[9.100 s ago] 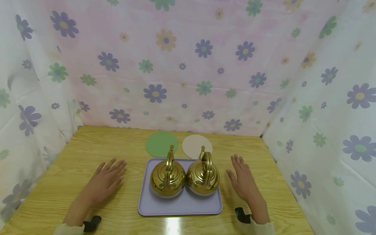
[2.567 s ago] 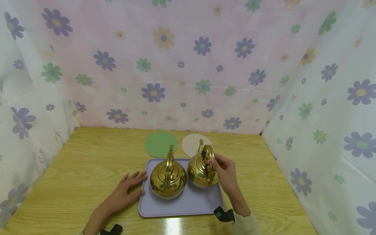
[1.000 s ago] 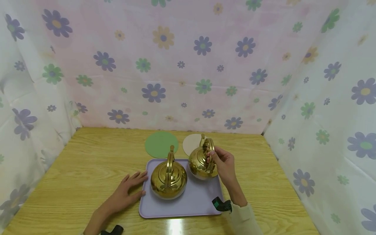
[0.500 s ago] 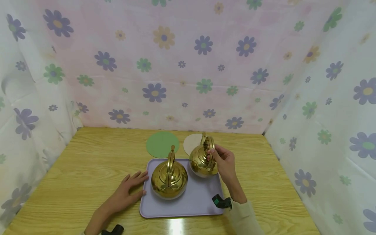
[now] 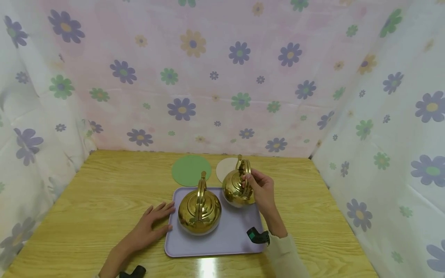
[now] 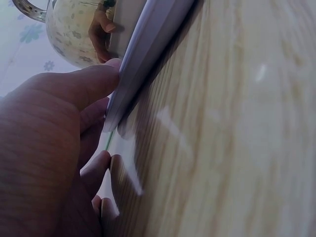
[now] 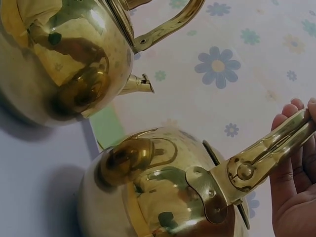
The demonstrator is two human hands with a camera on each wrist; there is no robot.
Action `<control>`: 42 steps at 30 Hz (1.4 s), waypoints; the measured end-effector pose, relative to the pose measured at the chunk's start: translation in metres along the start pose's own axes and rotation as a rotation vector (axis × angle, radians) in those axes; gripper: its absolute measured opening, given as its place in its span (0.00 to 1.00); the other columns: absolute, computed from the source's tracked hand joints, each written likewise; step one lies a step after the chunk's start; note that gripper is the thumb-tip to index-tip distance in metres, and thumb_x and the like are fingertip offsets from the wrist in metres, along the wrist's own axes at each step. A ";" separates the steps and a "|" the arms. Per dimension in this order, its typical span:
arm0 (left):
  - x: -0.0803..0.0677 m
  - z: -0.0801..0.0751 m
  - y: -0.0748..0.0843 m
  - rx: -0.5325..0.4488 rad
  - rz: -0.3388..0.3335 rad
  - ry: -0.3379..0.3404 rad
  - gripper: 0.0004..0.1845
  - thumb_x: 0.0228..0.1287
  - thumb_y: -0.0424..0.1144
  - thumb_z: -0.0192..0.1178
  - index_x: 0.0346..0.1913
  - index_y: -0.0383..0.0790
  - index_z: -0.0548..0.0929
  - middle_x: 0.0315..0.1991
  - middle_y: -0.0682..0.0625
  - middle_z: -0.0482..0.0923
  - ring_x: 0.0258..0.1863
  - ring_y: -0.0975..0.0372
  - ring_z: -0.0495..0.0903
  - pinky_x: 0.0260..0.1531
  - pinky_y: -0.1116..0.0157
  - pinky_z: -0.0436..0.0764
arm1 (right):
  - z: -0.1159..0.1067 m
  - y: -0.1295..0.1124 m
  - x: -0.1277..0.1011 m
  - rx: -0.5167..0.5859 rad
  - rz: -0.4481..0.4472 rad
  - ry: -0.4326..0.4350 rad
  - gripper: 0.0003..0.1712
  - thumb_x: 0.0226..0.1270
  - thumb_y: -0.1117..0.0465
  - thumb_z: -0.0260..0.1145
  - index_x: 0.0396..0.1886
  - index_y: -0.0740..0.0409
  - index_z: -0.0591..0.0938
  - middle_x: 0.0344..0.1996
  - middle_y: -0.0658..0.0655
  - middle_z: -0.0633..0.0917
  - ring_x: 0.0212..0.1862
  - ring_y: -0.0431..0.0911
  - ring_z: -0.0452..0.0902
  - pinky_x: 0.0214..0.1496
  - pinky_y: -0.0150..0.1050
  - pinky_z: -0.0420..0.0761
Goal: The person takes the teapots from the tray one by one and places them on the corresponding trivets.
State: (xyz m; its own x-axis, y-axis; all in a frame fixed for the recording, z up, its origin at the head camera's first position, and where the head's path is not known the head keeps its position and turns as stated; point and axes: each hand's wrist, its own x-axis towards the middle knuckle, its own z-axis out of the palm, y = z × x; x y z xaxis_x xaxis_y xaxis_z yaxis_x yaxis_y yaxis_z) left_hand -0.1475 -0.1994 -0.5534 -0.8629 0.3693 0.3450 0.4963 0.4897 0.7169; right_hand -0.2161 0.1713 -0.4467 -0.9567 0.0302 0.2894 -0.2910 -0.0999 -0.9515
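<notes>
Right hand [image 5: 261, 188] grips kettle [image 5: 235, 188] handle; left hand [image 5: 152, 224] flat, fingers touching tray [image 5: 222, 238] edge.

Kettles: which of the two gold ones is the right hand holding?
The kettle on the right, at the tray's far right corner by the beige mat. The right hand grips its handle; the other kettle stands untouched.

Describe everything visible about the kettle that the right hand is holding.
The held kettle is round-bodied, shiny and gold-coloured, metal by its look, mirroring its surroundings. It has a knobbed lid, a short spout and an arched handle riveted at the sides. The right hand grips that handle. It hangs at the far right corner of the lilac tray, partly over the beige mat, beside the second kettle.
</notes>
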 end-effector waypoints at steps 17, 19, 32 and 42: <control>-0.002 0.001 -0.003 -0.004 -0.019 -0.008 0.28 0.65 0.41 0.69 0.67 0.40 0.79 0.71 0.40 0.72 0.76 0.47 0.62 0.77 0.59 0.41 | 0.004 0.002 0.010 0.003 0.003 0.006 0.18 0.75 0.69 0.62 0.55 0.82 0.79 0.33 0.53 0.88 0.34 0.39 0.84 0.39 0.30 0.85; -0.002 0.001 -0.002 -0.006 -0.025 -0.012 0.28 0.65 0.41 0.69 0.67 0.40 0.79 0.72 0.41 0.72 0.75 0.44 0.62 0.77 0.61 0.40 | 0.004 0.003 0.012 -0.003 -0.001 0.007 0.17 0.75 0.69 0.62 0.55 0.80 0.80 0.32 0.51 0.88 0.36 0.39 0.84 0.40 0.29 0.85; -0.002 0.001 -0.001 0.002 0.014 0.015 0.28 0.65 0.40 0.70 0.67 0.40 0.80 0.71 0.41 0.73 0.76 0.66 0.59 0.76 0.59 0.44 | 0.004 0.006 0.020 0.008 0.002 -0.004 0.19 0.75 0.68 0.63 0.55 0.82 0.79 0.32 0.50 0.88 0.36 0.39 0.84 0.39 0.29 0.85; -0.001 0.001 -0.001 -0.010 0.004 0.017 0.27 0.65 0.40 0.70 0.66 0.40 0.80 0.70 0.41 0.73 0.76 0.63 0.60 0.76 0.51 0.45 | 0.005 0.007 0.026 -0.004 0.020 -0.008 0.19 0.75 0.67 0.63 0.55 0.81 0.79 0.34 0.57 0.88 0.38 0.41 0.84 0.41 0.30 0.85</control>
State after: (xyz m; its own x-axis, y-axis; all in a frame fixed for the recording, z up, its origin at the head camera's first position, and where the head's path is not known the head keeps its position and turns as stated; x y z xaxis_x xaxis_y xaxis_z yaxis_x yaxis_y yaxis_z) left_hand -0.1466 -0.1993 -0.5556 -0.8626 0.3576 0.3578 0.4984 0.4802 0.7218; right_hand -0.2428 0.1667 -0.4453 -0.9624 0.0199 0.2709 -0.2715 -0.0965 -0.9576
